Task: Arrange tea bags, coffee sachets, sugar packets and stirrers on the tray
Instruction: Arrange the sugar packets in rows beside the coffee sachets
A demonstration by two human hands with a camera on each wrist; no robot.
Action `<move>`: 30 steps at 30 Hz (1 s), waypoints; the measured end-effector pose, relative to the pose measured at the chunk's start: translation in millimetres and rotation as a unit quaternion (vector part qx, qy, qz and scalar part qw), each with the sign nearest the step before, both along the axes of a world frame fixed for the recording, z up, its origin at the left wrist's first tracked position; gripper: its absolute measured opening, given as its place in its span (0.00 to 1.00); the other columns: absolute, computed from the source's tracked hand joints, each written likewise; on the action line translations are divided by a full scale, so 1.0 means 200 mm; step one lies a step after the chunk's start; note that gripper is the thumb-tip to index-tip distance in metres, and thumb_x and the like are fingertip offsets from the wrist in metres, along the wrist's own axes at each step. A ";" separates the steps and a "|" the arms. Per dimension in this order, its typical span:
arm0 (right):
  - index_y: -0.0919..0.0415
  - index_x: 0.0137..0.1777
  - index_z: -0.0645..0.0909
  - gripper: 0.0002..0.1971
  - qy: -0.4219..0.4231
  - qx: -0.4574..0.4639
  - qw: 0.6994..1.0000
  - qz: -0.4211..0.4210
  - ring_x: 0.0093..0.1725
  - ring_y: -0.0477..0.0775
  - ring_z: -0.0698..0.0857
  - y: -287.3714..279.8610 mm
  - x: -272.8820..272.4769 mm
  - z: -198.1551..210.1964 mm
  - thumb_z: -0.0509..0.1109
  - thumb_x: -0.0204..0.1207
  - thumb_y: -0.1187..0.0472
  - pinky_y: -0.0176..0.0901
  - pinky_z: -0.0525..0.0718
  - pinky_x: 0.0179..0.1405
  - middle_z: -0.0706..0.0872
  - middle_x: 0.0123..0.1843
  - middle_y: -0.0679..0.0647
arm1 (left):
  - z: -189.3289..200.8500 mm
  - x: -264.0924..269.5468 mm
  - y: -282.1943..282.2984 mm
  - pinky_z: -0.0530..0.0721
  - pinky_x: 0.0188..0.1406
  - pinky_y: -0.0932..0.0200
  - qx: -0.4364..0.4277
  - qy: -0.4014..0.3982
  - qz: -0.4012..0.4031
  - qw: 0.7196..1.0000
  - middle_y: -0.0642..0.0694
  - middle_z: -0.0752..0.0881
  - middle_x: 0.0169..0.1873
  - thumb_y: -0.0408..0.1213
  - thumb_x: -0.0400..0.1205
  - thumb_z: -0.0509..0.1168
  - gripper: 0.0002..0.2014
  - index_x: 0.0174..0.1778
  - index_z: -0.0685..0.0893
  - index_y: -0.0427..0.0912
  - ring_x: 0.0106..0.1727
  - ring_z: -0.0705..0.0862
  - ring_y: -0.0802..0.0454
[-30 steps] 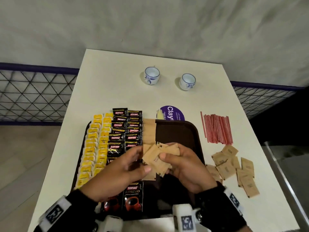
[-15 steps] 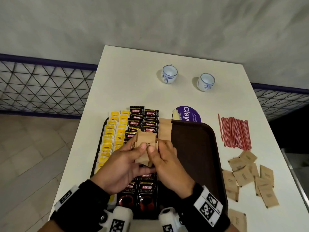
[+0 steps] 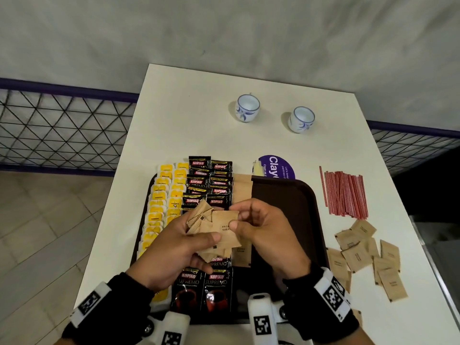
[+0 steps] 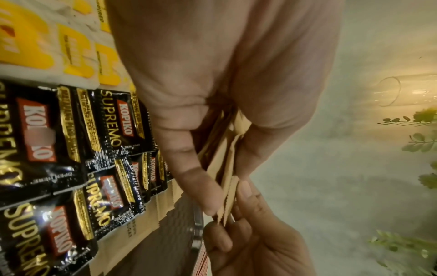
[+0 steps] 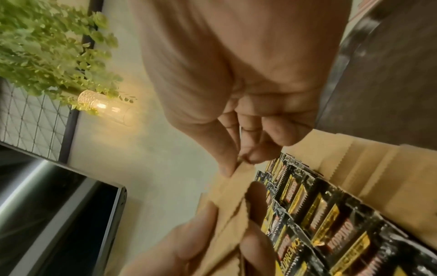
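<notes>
Over tray [image 3: 286, 220]: L hand [image 3: 174, 247] + R hand [image 3: 268, 235] (thumb-pinch) on sugar packets [image 3: 214, 227]

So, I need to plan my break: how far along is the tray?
Done: tea bags and coffee sachets lie in rows on the tray, with a sugar column begun. In hand: the left hand grips a sugar stack and the right hand pinches its top packet. Left: loose sugar packets and stirrers on the table.
</notes>
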State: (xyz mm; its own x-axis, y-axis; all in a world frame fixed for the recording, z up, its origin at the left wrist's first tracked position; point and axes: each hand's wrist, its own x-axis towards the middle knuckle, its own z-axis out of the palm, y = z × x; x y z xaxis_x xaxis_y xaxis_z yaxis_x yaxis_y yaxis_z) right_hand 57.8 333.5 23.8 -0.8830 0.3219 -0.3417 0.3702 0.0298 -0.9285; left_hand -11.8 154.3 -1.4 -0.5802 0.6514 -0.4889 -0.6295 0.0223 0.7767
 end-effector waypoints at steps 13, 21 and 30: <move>0.67 0.44 0.85 0.01 -0.087 -0.235 0.966 -0.059 0.27 0.50 0.81 0.08 0.05 0.05 0.74 0.76 0.70 0.35 0.76 0.22 0.83 0.32 0.61 | -0.01 0.02 0.00 0.91 0.34 0.46 0.001 0.085 -0.014 0.996 0.42 0.90 0.57 0.25 0.80 0.72 0.22 0.64 0.86 0.54 0.53 0.91 0.42; 0.72 0.45 0.85 0.02 -0.062 -0.076 0.989 -0.113 0.28 0.55 0.84 0.24 0.18 -0.04 0.71 0.78 0.75 0.39 0.81 0.24 0.86 0.30 0.65 | -0.03 0.00 -0.10 0.91 0.36 0.45 -0.002 0.082 0.007 0.997 0.43 0.90 0.57 0.29 0.75 0.78 0.24 0.63 0.88 0.56 0.50 0.91 0.44; 0.74 0.46 0.85 0.03 -0.198 0.008 0.980 -0.036 0.23 0.52 0.81 0.22 0.27 -0.22 0.70 0.79 0.73 0.39 0.76 0.21 0.86 0.28 0.65 | -0.06 0.00 -0.26 0.92 0.36 0.45 -0.014 0.070 0.007 0.997 0.43 0.90 0.57 0.45 0.63 0.80 0.31 0.65 0.87 0.56 0.52 0.92 0.38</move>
